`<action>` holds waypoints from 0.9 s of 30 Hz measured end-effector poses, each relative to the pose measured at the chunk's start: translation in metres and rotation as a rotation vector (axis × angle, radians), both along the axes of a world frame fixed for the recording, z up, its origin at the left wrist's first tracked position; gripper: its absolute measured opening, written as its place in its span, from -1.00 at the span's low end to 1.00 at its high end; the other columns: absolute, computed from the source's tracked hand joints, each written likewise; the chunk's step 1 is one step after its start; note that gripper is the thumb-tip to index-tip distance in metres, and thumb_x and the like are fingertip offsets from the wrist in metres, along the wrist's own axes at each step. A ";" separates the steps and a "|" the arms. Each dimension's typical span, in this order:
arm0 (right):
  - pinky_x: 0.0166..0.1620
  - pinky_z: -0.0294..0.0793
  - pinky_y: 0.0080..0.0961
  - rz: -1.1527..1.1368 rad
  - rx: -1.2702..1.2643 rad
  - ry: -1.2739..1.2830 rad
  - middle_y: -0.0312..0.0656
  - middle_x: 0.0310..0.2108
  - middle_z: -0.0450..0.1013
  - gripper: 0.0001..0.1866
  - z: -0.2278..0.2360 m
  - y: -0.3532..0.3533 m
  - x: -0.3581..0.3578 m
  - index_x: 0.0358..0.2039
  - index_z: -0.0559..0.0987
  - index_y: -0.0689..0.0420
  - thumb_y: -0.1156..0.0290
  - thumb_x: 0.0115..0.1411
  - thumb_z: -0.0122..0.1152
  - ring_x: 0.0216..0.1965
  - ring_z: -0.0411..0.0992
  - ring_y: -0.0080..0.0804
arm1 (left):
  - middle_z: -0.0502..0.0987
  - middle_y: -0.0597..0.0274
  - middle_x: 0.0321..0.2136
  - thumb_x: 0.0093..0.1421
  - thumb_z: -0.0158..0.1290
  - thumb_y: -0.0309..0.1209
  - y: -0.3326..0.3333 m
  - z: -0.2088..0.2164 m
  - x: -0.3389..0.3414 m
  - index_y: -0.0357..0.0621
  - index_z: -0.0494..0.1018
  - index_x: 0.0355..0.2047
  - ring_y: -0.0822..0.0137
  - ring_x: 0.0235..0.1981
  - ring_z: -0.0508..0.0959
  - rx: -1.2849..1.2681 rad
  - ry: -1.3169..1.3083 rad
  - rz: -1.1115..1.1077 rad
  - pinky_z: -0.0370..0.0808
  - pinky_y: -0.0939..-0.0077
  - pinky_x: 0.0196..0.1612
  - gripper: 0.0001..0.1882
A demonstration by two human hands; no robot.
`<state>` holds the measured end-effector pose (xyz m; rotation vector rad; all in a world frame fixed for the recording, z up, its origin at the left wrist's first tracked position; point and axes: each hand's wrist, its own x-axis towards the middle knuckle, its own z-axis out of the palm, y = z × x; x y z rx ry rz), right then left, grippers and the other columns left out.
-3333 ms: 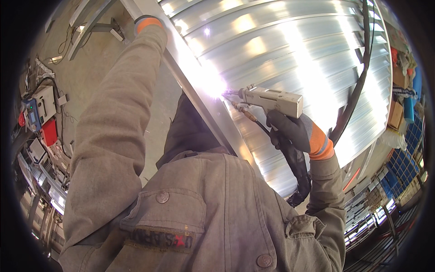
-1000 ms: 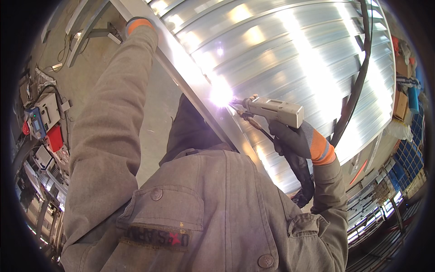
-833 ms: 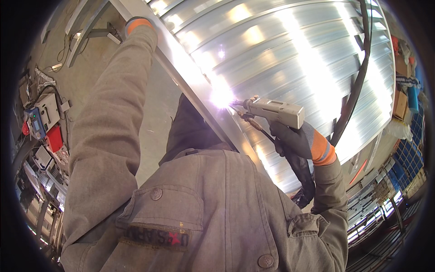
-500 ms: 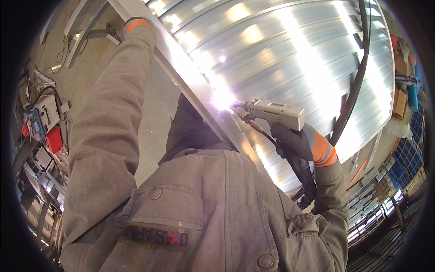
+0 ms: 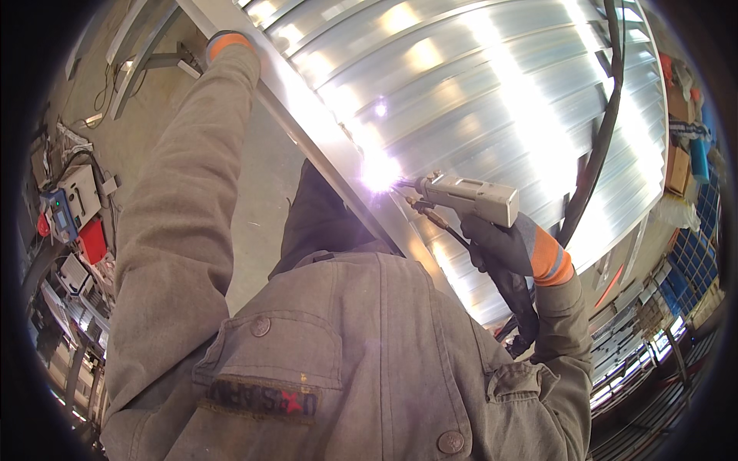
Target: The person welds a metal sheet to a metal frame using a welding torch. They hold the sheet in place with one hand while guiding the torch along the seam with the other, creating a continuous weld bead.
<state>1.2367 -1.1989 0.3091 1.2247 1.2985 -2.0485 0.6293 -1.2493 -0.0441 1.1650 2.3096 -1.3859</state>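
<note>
In a dark glove with an orange cuff, my right hand (image 5: 503,244) is closed round the grip of a pale handheld welding gun (image 5: 470,196). The gun's nozzle points left, and a blinding white-violet glare (image 5: 380,170) burns at its tip on the seam. That seam runs between a flat metal frame bar (image 5: 307,115) and a shiny ribbed metal panel (image 5: 453,100). Stretched far forward, my left arm ends at the bar; of my left hand (image 5: 229,42) mostly the orange cuff shows, and its fingers are hidden.
A thick black hose (image 5: 596,173) lies across the panel's right side. At the far left stands a machine with a small screen (image 5: 61,211), beside a red piece (image 5: 92,240). Metal legs (image 5: 134,61) rise at upper left. Boxes (image 5: 678,173) and blue mesh-fronted stacks (image 5: 684,269) line the right.
The gun's tip and its glare have shifted very slightly along the seam, while both arms keep nearly the same pose.
</note>
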 end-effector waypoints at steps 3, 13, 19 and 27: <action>-0.42 0.57 -0.51 0.029 -0.004 -0.022 -0.31 -0.41 0.54 -0.44 0.003 0.000 0.002 0.39 0.53 0.30 0.18 0.56 0.26 -0.46 0.55 -0.60 | 0.74 0.19 0.24 0.57 0.08 -0.16 0.001 -0.007 -0.006 0.06 0.75 0.22 0.10 0.27 0.71 0.007 0.000 0.003 0.63 0.04 0.27 -0.61; -0.39 0.60 -0.45 -0.008 -0.020 -0.017 -0.25 -0.38 0.56 -0.49 0.006 -0.006 0.013 0.30 0.53 0.32 0.19 0.55 0.27 -0.45 0.57 -0.51 | 0.75 0.22 0.23 0.55 0.12 -0.15 0.005 0.004 0.001 0.08 0.75 0.21 0.12 0.26 0.72 -0.040 -0.002 0.029 0.64 0.07 0.25 -0.62; -0.38 0.59 -0.48 -0.005 0.012 -0.015 -0.29 -0.39 0.57 -0.42 0.008 -0.012 0.022 0.38 0.53 0.31 0.18 0.54 0.27 -0.44 0.55 -0.57 | 0.76 0.22 0.22 0.54 0.13 -0.14 0.008 0.033 0.012 0.10 0.76 0.21 0.13 0.25 0.72 -0.070 -0.021 0.014 0.64 0.10 0.25 -0.62; -0.39 0.54 -0.47 -0.059 0.013 -0.084 -0.27 -0.45 0.56 -0.44 0.017 -0.025 0.046 0.33 0.59 0.28 0.12 0.53 0.29 -0.46 0.53 -0.55 | 0.70 0.12 0.31 0.54 0.13 -0.07 0.018 0.079 0.048 0.03 0.69 0.30 0.03 0.32 0.67 -0.003 -0.131 0.129 0.59 0.01 0.35 -0.53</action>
